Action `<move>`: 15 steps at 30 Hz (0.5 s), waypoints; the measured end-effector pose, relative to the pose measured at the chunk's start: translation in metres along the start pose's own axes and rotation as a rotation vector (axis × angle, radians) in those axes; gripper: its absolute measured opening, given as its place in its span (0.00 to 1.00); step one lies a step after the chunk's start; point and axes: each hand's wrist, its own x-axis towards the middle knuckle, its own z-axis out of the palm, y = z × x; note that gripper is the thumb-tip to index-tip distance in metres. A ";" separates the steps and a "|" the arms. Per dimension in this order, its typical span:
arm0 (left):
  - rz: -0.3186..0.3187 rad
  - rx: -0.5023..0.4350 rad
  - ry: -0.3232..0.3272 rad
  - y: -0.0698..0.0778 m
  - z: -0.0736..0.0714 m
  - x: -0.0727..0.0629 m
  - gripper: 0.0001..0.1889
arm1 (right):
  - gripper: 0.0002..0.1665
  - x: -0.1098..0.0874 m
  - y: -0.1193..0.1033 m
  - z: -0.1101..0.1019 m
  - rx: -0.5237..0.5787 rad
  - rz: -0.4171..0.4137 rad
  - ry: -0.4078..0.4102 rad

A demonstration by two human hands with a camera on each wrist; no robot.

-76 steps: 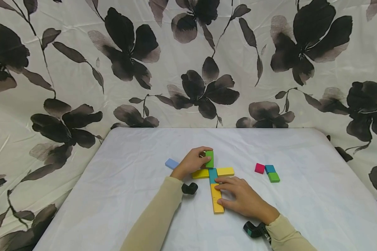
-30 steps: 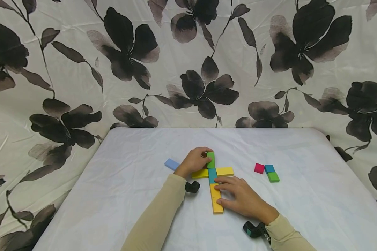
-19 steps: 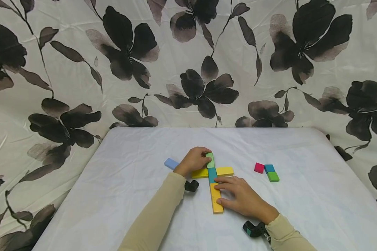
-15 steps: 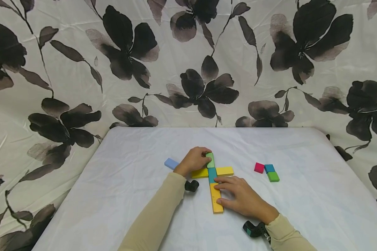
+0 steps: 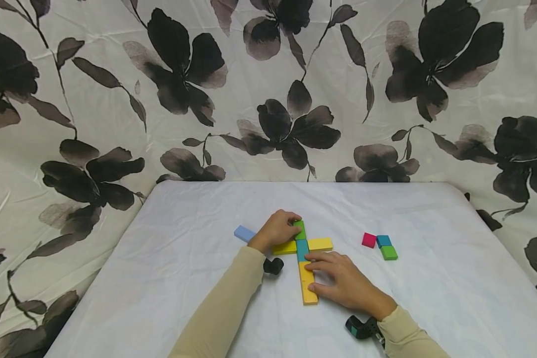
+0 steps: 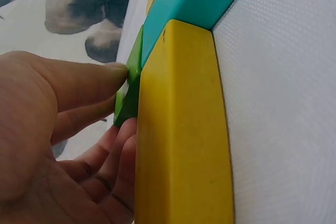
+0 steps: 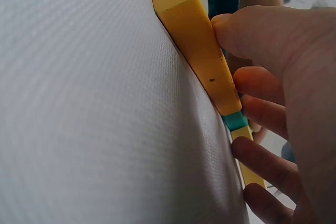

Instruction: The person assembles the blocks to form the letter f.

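My left hand (image 5: 277, 229) pinches a green block (image 5: 300, 230) between thumb and fingers. The block stands at the far end of a teal block (image 5: 302, 250). In the left wrist view the thumb lies on the green block (image 6: 134, 59), behind a yellow block (image 6: 184, 129). My right hand (image 5: 345, 282) rests with relaxed, spread fingers along the right side of a long orange-yellow block (image 5: 308, 284), thumb and fingertips touching it. That block meets the teal one end to end. Yellow blocks lie left (image 5: 285, 248) and right (image 5: 320, 244) of the teal one, forming a cross.
A light blue block (image 5: 243, 233) lies left, partly behind the left wrist. Off to the right sit a red block (image 5: 369, 240), a blue block (image 5: 383, 240) and a second green block (image 5: 389, 253). White cloth (image 5: 429, 298) covers the table; a floral curtain hangs behind it.
The green block's top has come down in the head view, the left hand staying on it and shifting slightly right. My right hand and the other blocks stay in place.
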 end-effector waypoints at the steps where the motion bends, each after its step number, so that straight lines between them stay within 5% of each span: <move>1: -0.002 -0.001 -0.002 0.000 0.000 0.000 0.19 | 0.25 0.000 0.000 0.000 -0.002 -0.001 -0.001; 15: -0.022 0.001 -0.007 0.001 0.001 -0.003 0.21 | 0.25 -0.001 0.002 0.001 -0.008 -0.027 0.018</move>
